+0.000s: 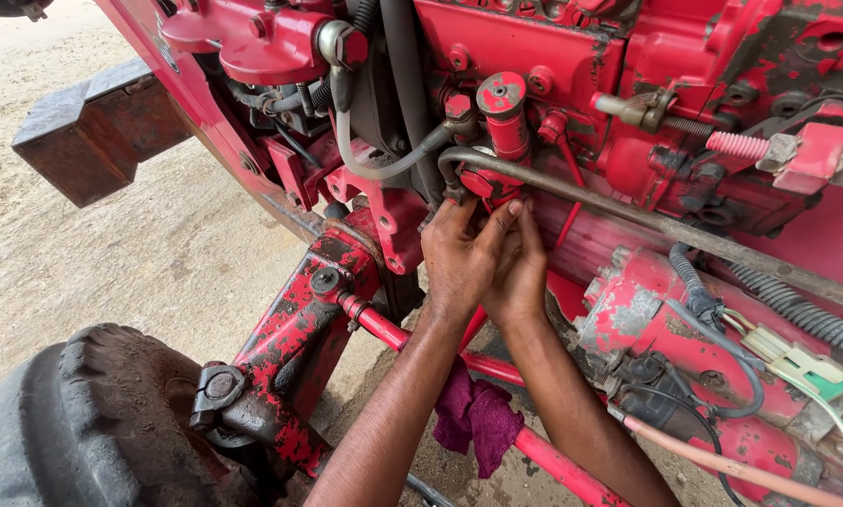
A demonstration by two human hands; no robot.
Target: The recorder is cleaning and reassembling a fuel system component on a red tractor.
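Observation:
Both my hands reach up to the side of a red tractor engine (553, 56). My left hand (459, 258) and my right hand (523, 272) press together under a small red cylindrical pump (503, 117), their fingers at its base where a grey metal pipe (628, 218) and a grey rubber hose (374, 164) meet. The fingertips hide the fitting they touch, so I cannot tell whether anything is gripped. A magenta rag (478, 418) hangs below my forearms over a red rod (534, 441).
A black front tyre (83, 422) fills the lower left, next to the red axle bracket (299, 329). A rusty weight block (92, 131) juts out upper left over sandy ground (139, 253). A red starter motor (665, 319) with wires and a white-green connector (802, 361) sits right.

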